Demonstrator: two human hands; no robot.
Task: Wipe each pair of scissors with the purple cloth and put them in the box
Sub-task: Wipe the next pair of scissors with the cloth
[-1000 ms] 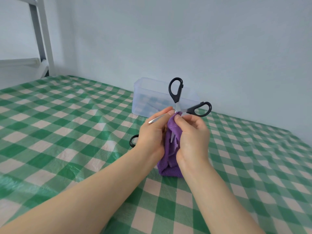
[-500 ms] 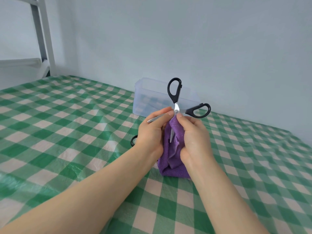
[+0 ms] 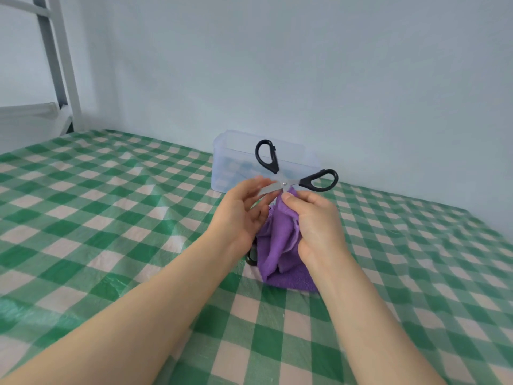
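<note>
I hold a pair of black-handled scissors [image 3: 283, 184] up above the table, blades down and spread wide, its handle loops pointing up and to the right. My left hand [image 3: 240, 216] pinches the left blade near the pivot, lower fingers loosely spread. My right hand [image 3: 316, 222] grips the purple cloth [image 3: 279, 247] wrapped round the other blade, thumb just under the pivot. The cloth hangs down to the table. The clear plastic box [image 3: 226, 165] stands behind the hands by the wall. A second black scissors handle [image 3: 251, 259] peeks out on the table behind my left wrist.
A green and white checked tablecloth [image 3: 111, 218] covers the table, which ends at a pale wall close behind the box. A white metal frame [image 3: 62, 65] stands at the far left corner.
The upper handle loop has tilted a little to the left, showing more of the left blade. My left hand's lower fingers have uncurled. My right hand stays bunched on the cloth by the pivot.
</note>
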